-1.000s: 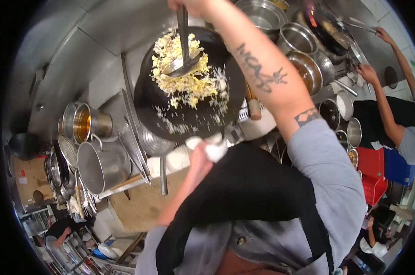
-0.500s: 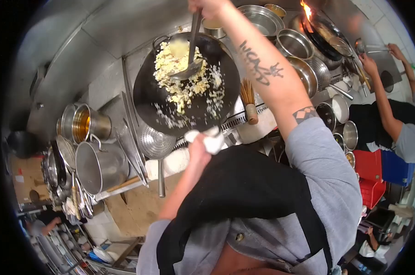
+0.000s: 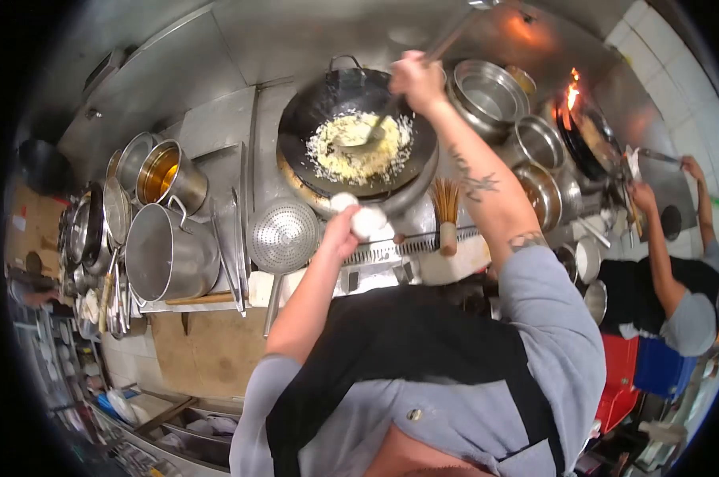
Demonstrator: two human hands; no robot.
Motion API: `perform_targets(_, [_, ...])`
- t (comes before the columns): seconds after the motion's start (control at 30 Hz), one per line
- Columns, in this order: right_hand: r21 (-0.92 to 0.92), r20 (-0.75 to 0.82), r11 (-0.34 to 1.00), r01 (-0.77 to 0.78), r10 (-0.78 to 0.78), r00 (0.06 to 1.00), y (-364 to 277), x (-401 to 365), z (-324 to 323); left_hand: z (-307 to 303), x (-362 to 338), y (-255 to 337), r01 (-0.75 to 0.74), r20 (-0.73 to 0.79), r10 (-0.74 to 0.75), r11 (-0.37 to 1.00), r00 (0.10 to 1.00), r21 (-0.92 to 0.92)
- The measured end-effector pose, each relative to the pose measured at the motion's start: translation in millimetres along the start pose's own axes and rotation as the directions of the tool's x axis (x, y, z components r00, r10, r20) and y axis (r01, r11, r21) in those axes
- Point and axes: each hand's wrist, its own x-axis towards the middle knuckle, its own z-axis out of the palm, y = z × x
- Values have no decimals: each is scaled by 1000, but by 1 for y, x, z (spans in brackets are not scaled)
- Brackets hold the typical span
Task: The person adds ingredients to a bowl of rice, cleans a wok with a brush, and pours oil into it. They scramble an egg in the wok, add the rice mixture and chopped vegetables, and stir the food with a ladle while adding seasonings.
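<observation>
My right hand (image 3: 417, 82) is closed around the long handle of a ladle (image 3: 434, 54), whose bowl is down in the food and blurred. Yellow scrambled egg mixed with white rice (image 3: 339, 163) spreads over the bottom of a black wok (image 3: 300, 111). The wok rests on the burner ring, its far loop handle pointing away from me. At its near rim, my left hand (image 3: 342, 235) grips a folded white cloth (image 3: 369, 222); the cloth hides where it meets the wok.
A perforated strainer (image 3: 284, 235) lies left of my left forearm, near a large pot (image 3: 168, 262) and a pot of amber liquid (image 3: 176, 181). Right of the wok stand a bamboo brush (image 3: 447, 215) and metal bowls (image 3: 490, 91). Flame rises by another wok (image 3: 586, 139), beside a co-worker's arms (image 3: 661, 246).
The wok has gone from tilted towards me to resting flatter on the burner. The egg and rice have gathered into a rounder patch. My right hand has swung the ladle handle over to the right.
</observation>
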Motion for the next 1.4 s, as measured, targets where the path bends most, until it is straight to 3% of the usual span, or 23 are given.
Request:
perform_targets(0.07, [2,-139,998,56,-55,989,-31,29,-29,-23,-20,-17,-122,-59,129,987,990,106])
perform_targets(0.13, [168,-81,978,120,-108,991,-59,35,-51,-34,-49,-29,-114,-101,135,976,986,188])
perform_targets(0.23, [-9,-355,984,177,-169,920,-24,-1,-34,-49,-45,-54,-149,-93,203,901,975,408])
perform_targets(0.27, [53,-386,998,45,-21,922,-4,-13,-18,-61,-31,-67,-237,-8,282,823,960,517])
perform_targets(0.33, [253,-81,967,-42,64,995,-3,-15,-1,-65,-21,-75,-229,54,276,652,960,723])
perform_targets(0.43, [136,58,990,-36,28,998,-54,-30,42,-52,-40,-76,-357,224,422,269,879,895])
perform_targets(0.53, [115,355,985,-128,80,932,-26,-60,41,-50,-52,-82,-199,126,392,152,911,968])
perform_targets(0.57, [-38,233,993,-108,114,966,-10,-52,31,-47,-56,-81,-46,69,312,-79,948,996])
perform_targets(0.6, [138,317,973,-186,134,939,-3,-30,12,-44,-58,-77,-36,81,346,-133,935,990])
perform_targets(0.67, [-13,104,999,-35,36,994,-22,3,-4,-46,-73,-78,11,84,409,-224,909,974])
perform_targets(0.77, [1,-146,1000,30,-30,989,-46,15,4,-61,-80,-88,-103,154,576,-120,803,987])
perform_targets(0.83, [-211,-222,961,180,-226,948,-34,0,16,-72,-89,-94,-190,176,679,-54,713,980])
perform_targets(0.87, [-90,-152,973,211,-223,963,-9,-6,15,-75,-99,-92,-261,198,714,-23,671,965])
perform_targets(0.97, [348,133,898,-269,237,962,85,39,-26,-84,-142,-101,-377,134,825,101,550,921])
perform_targets(1.0, [380,199,860,-340,282,938,109,55,-32,-88,-157,-107,-353,50,850,164,524,921])
perform_targets(1.07, [56,144,998,-30,22,989,63,-11,10,-104,-191,-121,-264,-131,905,253,405,931])
perform_targets(1.1, [-116,112,986,122,-109,988,38,-45,35,-105,-214,-132,-215,-321,893,396,315,893])
perform_targets(1.13, [-68,261,985,160,-137,955,49,-57,21,-106,-236,-146,-189,-484,845,526,226,829])
perform_targets(1.2, [-21,450,945,326,-282,847,73,-91,2,-123,-262,-190,-330,-694,708,630,-128,703])
perform_targets(1.23, [-275,461,844,460,-304,834,68,-122,-4,-130,-278,-215,-355,-742,608,652,-283,670])
perform_targets(1.27, [-382,556,744,548,-289,779,78,-130,-25,-136,-294,-243,-383,-759,496,661,-422,645])
perform_targets(1.33, [-346,700,558,754,-382,603,93,-151,-58,-163,-310,-314,-337,-755,264,772,-600,539])
perform_targets(1.4, [-296,689,439,848,-517,508,78,-196,-60,-171,-333,-369,-342,-795,120,858,-594,385])
